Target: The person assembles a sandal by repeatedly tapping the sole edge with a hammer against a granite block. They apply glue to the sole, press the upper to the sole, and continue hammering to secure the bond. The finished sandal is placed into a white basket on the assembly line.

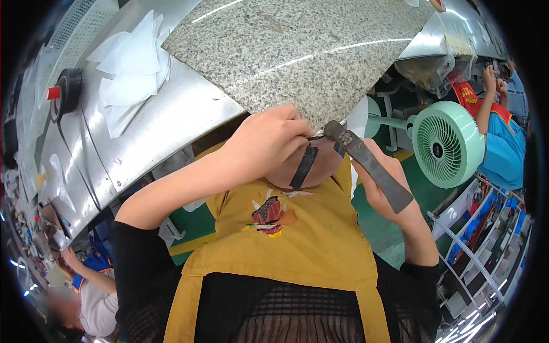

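Note:
My left hand [267, 139] is closed, pinching the top end of a black strip [303, 167] that lies down a rounded tan piece [323, 166] held in front of my yellow apron [297, 240]. My right hand [386, 182] grips a flat dark metal tool [370, 164] by its wide lower end. The tool's narrow tip touches the top of the tan piece, right beside my left fingertips. Both hands meet just under the near edge of a speckled granite slab [297, 51]. What supports the tan piece is hidden by my hands.
A shiny metal table [143, 137] at the left carries white paper pieces [128, 68] and a black tape roll [66, 91]. A green fan [447, 144] stands at the right. A person in blue [503, 143] works behind it, and another person [86, 291] is at the lower left. Shelves [486, 240] stand at the lower right.

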`<state>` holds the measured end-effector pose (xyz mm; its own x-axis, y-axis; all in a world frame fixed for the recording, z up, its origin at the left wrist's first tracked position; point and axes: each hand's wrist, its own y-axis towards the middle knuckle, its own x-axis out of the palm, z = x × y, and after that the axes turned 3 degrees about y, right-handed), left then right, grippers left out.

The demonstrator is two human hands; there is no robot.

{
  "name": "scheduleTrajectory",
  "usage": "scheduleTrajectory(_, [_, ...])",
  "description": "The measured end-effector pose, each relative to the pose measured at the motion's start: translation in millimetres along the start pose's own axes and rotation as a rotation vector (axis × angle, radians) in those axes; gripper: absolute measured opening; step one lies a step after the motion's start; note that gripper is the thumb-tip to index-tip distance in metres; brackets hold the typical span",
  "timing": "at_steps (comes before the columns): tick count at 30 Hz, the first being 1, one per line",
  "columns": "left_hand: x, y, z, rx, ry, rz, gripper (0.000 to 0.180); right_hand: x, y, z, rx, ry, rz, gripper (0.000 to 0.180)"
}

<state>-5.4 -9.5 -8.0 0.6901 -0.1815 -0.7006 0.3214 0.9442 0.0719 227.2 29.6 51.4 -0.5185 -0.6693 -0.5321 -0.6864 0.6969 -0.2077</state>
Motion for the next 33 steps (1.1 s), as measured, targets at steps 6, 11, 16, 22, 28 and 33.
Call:
scheduleTrajectory(6, [14,-13,-7,0.274,0.257,0.189,0.029,0,-1,1,-0.054,-0.063,-0.004,0.028])
scheduleTrajectory(11, [20,-13,-12,0.434,0.377,0.261,0.033,-1,4,-9,0.003,-0.17,-0.15,0.043])
scheduleTrajectory(16, [17,-13,-14,0.448,0.39,0.252,0.031,-12,6,-14,-0.036,-0.122,-0.109,0.044])
scheduleTrajectory(22, [20,-10,-18,0.46,0.425,0.295,0.027,-15,11,-19,0.08,-0.076,-0.217,0.042])
scheduleTrajectory(28, [15,-13,-13,0.381,0.411,0.279,0.025,-4,18,-20,0.017,-0.169,-0.239,0.04])
scheduleTrajectory(33, [12,-16,-25,0.282,0.217,0.251,0.03,-9,20,-21,0.11,-0.083,-0.232,0.031])
